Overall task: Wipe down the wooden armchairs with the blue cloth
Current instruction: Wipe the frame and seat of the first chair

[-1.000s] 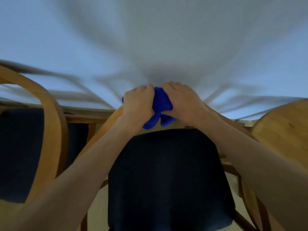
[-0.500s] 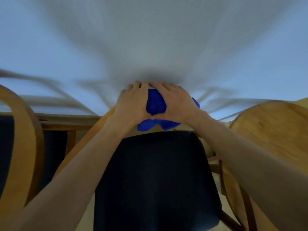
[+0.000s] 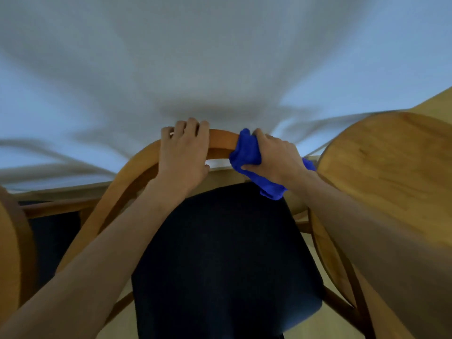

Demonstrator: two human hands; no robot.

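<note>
Nearest the camera, two bare forearms are reaching up from the lower corners of the frame, crossing over the dark navy seat cushion [image 3: 227, 260] of a wooden armchair that is filling the lower centre. Thin wooden struts of the chair frame are showing beside the cushion at the lower left and lower right, over a pale floor [image 3: 325, 326]. Farther up, the curved wooden top rail [image 3: 221, 140] of that armchair is arching across the middle of the frame. The left hand [image 3: 183, 152] is lying over this rail just left of centre, its fingers curling over the far edge and gripping the wood. Just to its right, with a short bare stretch of rail between them, the right hand [image 3: 274, 156] is clamping the bunched blue cloth [image 3: 247, 152] against the rail, fingers wrapped round it, while a loose fold of cloth is hanging down below the wrist toward the cushion's upper right corner. At the right edge, the broad rounded wooden back of a second armchair [image 3: 381, 167] is standing close beside the right forearm, and at the far left edge part of a third armchair [image 3: 12, 245] is showing, with a dark cushion beside it. Beyond the rail, a white tablecloth [image 3: 220, 57] is covering the whole upper half of the frame, heavily blurred.
</note>
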